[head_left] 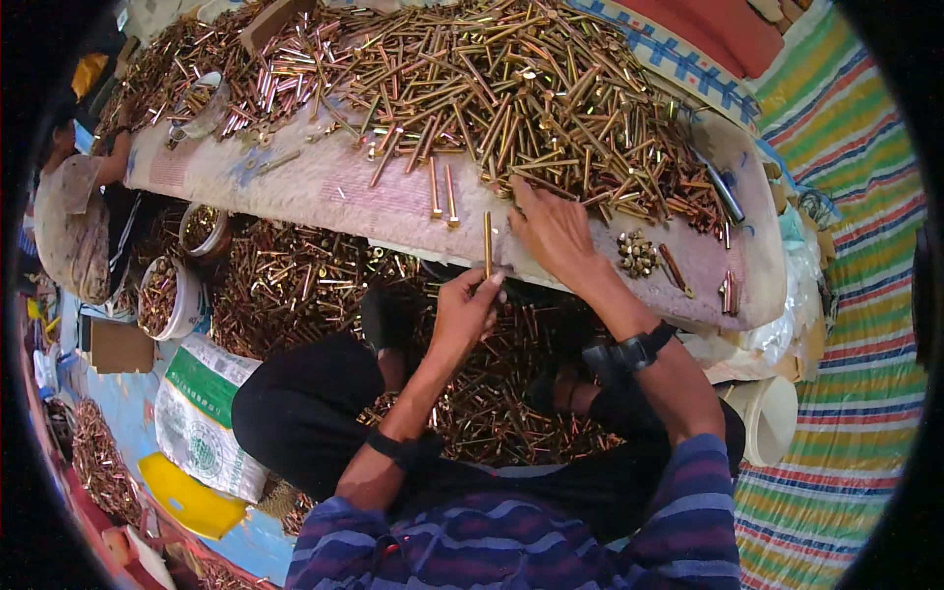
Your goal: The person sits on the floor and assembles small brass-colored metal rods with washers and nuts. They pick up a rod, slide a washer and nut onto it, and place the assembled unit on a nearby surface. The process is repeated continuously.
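Upright between the thumb and fingers of my left hand [466, 313] stands a long gold-coloured bolt [488, 244], just off the near edge of the table. My right hand [553, 232] reaches over the cloth, its fingers stretched to the near edge of a big bolt pile [531, 93]. Whether its fingertips touch a bolt is hard to see. Left of that hand, two bolts [443, 194] lie side by side, heads toward me. A small heap of nuts [637, 254] sits to its right, beside a rusty bolt [676, 267].
A padded, cloth-covered table [295, 202] spans ahead. Many bolts [285, 295] cover the floor below. White buckets [192, 305] and a printed sack [206, 418] stand left; a white tub [772, 421] is right. A metal tube [723, 189] lies by the pile. Another person [79, 216] sits far left.
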Motion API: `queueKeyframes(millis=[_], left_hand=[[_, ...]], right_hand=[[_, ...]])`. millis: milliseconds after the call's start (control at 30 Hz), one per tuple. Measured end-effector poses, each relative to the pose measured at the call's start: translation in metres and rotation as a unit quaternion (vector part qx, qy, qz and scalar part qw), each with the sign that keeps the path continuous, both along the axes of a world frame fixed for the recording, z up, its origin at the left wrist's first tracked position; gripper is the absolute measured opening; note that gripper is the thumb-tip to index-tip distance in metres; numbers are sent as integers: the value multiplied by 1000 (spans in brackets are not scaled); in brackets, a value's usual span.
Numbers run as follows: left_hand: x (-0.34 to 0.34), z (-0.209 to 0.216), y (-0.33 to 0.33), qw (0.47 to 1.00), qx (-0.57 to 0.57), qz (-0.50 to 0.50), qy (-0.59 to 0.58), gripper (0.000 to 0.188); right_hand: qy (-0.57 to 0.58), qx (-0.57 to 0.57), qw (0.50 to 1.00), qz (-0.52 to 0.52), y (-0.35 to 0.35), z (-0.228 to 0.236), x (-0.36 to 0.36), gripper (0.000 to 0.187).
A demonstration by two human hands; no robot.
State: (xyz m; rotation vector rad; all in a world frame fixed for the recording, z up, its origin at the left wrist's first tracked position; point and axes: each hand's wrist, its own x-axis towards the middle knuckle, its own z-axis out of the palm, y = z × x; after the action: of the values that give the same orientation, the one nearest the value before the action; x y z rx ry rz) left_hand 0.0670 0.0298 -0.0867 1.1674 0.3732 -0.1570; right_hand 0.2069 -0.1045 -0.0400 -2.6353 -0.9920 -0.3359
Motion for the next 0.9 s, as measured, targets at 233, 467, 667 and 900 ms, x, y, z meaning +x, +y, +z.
queueKeyframes(millis=[233, 467, 667, 900], left_hand=[[0, -3, 4, 1000, -11, -12, -3, 22], [-1, -4, 8, 999, 29, -10, -19, 22], [-4, -1, 13, 1000, 15, 1, -3, 22], [-2, -2, 14, 1000, 12, 8, 7, 22]], right_hand=[[52, -36, 998, 2, 19, 10, 22, 37], [74, -88, 992, 52, 20, 17, 39, 32], [56, -91, 991, 83, 14, 14, 36, 32], [76, -138, 982, 107, 11, 22, 34, 30]])
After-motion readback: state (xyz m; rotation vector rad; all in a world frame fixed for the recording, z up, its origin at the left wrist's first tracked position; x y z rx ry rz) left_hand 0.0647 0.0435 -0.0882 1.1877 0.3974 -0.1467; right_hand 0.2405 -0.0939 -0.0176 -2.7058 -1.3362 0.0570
